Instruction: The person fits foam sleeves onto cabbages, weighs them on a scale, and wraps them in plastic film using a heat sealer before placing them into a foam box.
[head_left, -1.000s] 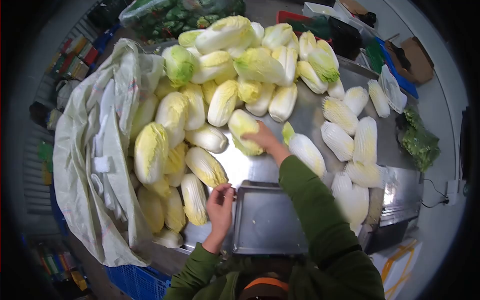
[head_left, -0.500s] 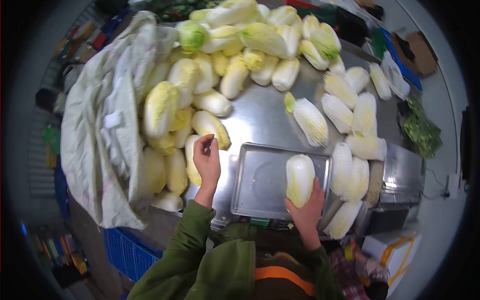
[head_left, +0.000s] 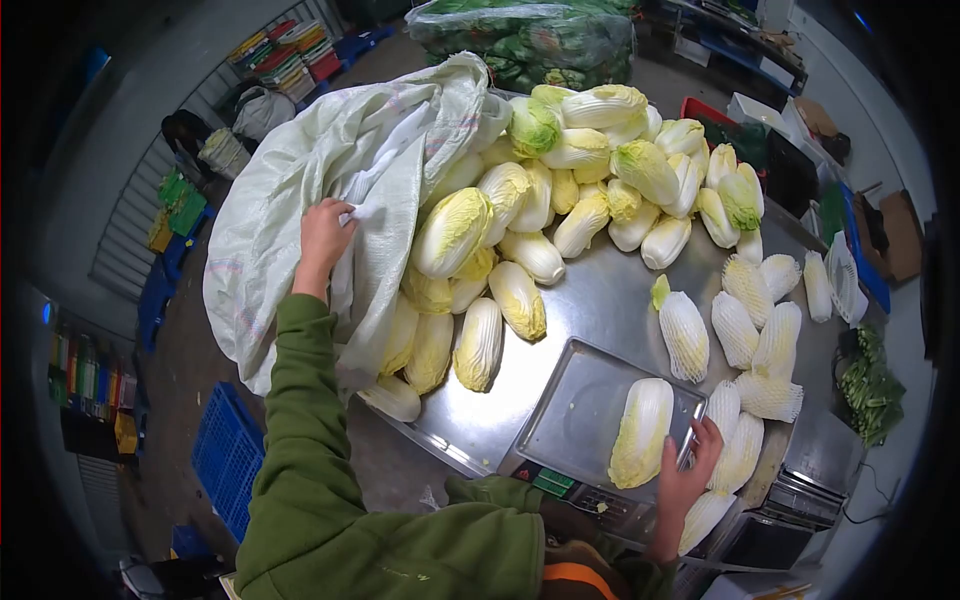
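My left hand reaches over the white woven sack, its fingers closed on a piece of soft white material, probably a foam net sleeve. A bare napa cabbage lies on the metal scale tray. Beside it, at the tray's right edge, my right hand has its fingers apart and curved. The thumb is close to the cabbage; whether it touches cannot be made out. Several cabbages in white foam nets lie just right of this hand.
Bare napa cabbages are heaped along the back and left of the steel table. More netted cabbages lie on the right. A blue crate stands on the floor at left. Wrapped green vegetables are behind the table.
My left hand has moved left from over the table onto the sack and taken hold of white material. My right hand has loosened from the cabbage on the tray. The view has shifted.
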